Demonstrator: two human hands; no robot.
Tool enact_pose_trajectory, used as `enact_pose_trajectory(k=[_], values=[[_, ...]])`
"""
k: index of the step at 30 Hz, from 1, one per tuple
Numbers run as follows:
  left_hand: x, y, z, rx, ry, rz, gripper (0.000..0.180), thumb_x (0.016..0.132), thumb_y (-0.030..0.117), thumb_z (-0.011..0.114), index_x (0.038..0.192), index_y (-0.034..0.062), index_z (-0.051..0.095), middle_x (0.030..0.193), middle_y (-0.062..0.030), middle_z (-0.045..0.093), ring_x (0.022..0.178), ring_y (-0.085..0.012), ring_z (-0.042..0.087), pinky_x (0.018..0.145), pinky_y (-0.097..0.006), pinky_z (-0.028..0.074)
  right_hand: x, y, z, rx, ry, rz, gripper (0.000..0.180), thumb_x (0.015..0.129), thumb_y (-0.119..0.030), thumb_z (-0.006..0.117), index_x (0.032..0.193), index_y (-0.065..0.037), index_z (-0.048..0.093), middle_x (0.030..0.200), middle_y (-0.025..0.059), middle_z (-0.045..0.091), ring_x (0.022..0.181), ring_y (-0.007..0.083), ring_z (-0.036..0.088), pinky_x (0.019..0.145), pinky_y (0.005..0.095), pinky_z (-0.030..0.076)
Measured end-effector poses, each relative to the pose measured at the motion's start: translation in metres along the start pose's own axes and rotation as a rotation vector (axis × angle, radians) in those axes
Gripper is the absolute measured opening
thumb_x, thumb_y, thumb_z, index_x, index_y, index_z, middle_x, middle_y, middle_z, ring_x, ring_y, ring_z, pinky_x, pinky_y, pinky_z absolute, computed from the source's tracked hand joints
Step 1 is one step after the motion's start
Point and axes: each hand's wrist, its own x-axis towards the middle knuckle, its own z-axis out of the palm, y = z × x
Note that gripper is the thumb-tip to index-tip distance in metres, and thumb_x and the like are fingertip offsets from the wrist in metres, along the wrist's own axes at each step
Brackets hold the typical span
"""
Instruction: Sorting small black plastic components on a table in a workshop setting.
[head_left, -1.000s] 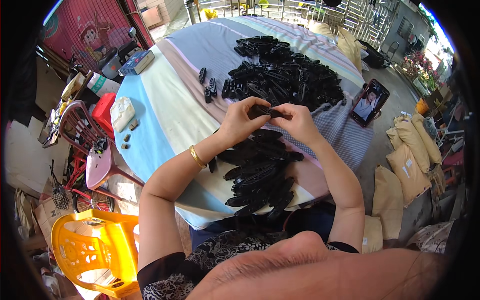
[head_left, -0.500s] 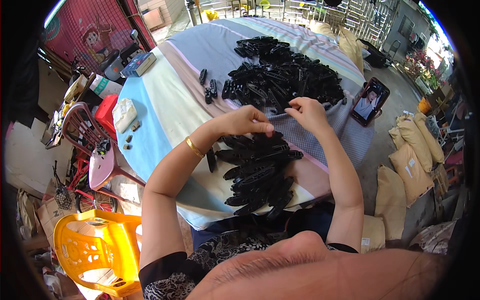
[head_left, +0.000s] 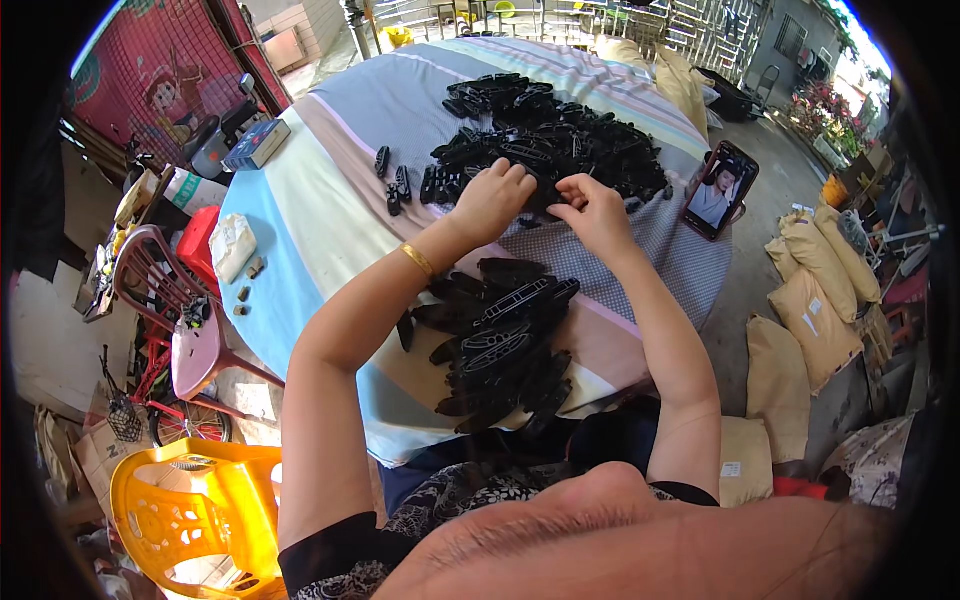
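Our left hand [head_left: 492, 197] and right hand [head_left: 592, 212] both pinch black plastic parts [head_left: 548, 188] from one far pile [head_left: 560, 140]; a second pile [head_left: 500, 345] lies nearer on the tabletop [head_left: 330, 200].

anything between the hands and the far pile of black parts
Nothing visible does. Both the left hand and the right hand are already at the near edge of the far pile, fingers on its parts.

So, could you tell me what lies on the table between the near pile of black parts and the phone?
In the head view, only bare checked cloth shows between the near pile of black parts and the phone; the right forearm crosses above it.
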Motion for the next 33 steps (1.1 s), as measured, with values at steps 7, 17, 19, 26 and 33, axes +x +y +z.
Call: enact_pose_trajectory(k=[7, 17, 19, 26, 33], values=[[-0.032, 0.008, -0.034, -1.504, 0.094, -0.692, 0.035, 0.078, 0.003, 0.068, 0.108, 0.0012, 0.049, 0.091, -0.0117, 0.064, 0.082, -0.0194, 0.064, 0.069, -0.031, 0.054, -0.007, -0.028, 0.002, 0.311, 0.036, -0.015, 0.019, 0.071, -0.007, 0.077, 0.080, -0.002, 0.061, 0.071, 0.0019, 0.063, 0.062, 0.0077, 0.057, 0.057, 0.0210, 0.047], [-0.053, 0.021, -0.037, -1.918, 0.053, -0.762, 0.024, 0.082, 0.002, 0.064, 0.104, 0.0041, 0.056, 0.100, -0.0068, 0.062, 0.089, -0.0188, 0.063, 0.082, -0.033, 0.054, -0.018, -0.052, 0.011, 0.236, 0.129, -0.336, 0.008, 0.076, 0.002, 0.068, 0.084, 0.000, 0.065, 0.082, 0.0070, 0.064, 0.069, 0.0132, 0.061, 0.057, 0.0213, 0.049], [-0.055, 0.020, -0.035, -1.876, 0.015, -0.761, 0.025, 0.083, 0.002, 0.064, 0.107, 0.0044, 0.056, 0.101, -0.0060, 0.063, 0.090, -0.0194, 0.063, 0.084, -0.034, 0.053, -0.018, -0.053, 0.011, 0.186, 0.136, -0.436, 0.008, 0.075, 0.002, 0.068, 0.082, 0.000, 0.065, 0.083, 0.0080, 0.064, 0.069, 0.0142, 0.061, 0.056, 0.0225, 0.049], [-0.055, 0.024, -0.036, -1.849, 0.108, -0.810, 0.029, 0.081, 0.004, 0.067, 0.107, -0.0008, 0.055, 0.098, -0.0097, 0.063, 0.085, -0.0193, 0.064, 0.080, -0.031, 0.054, -0.018, -0.056, 0.010, -0.012, 0.146, -0.597, 0.010, 0.071, 0.004, 0.068, 0.079, -0.002, 0.064, 0.081, 0.0083, 0.063, 0.069, 0.0222, 0.060, 0.058, 0.0292, 0.049], [-0.051, 0.028, -0.055, -1.688, 0.152, -0.770, 0.034, 0.082, 0.006, 0.066, 0.112, -0.0034, 0.053, 0.102, -0.0122, 0.063, 0.086, -0.0159, 0.062, 0.076, -0.028, 0.054, -0.023, -0.063, 0.014, 0.137, 0.009, -0.249, 0.023, 0.072, -0.008, 0.072, 0.091, -0.003, 0.060, 0.090, 0.0073, 0.064, 0.085, 0.0210, 0.061, 0.068, 0.0303, 0.051]])
